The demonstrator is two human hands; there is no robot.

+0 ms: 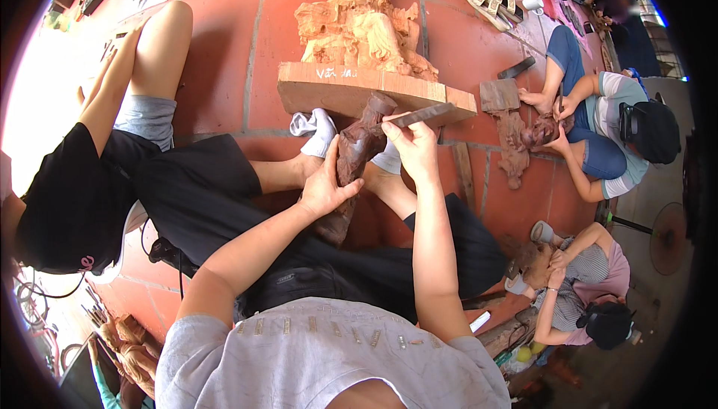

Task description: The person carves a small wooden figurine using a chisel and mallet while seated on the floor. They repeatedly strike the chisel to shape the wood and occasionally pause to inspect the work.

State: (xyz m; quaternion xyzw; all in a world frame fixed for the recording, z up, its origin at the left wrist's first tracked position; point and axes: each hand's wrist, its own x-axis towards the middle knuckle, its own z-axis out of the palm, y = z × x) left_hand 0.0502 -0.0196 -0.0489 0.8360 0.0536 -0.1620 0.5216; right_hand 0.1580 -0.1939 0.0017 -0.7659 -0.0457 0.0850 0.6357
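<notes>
A dark reddish-brown carved wooden figure (pixel 356 148) stands tilted between my legs, its round top leaning away from me. My left hand (pixel 329 188) is wrapped round its middle, with the thumb stretched across the front. In my right hand (pixel 413 147) a flat dark strip (pixel 425 115) is pinched between thumb and fingers, its free end pointing right. The strip's near end lies against or very close to the upper part of the figure; whether it is a file or folded sandpaper I cannot tell. My left hand partly covers the figure's lower part.
Just beyond stands a large pale wood carving (pixel 366 31) on a thick wooden base (pixel 336 87). Co-workers sit at right (pixel 613 124), lower right (pixel 591 282) and left (pixel 75 177). Another brown carving (pixel 512 139) lies on the red tiles. Sandals (pixel 493 6) lie farther back.
</notes>
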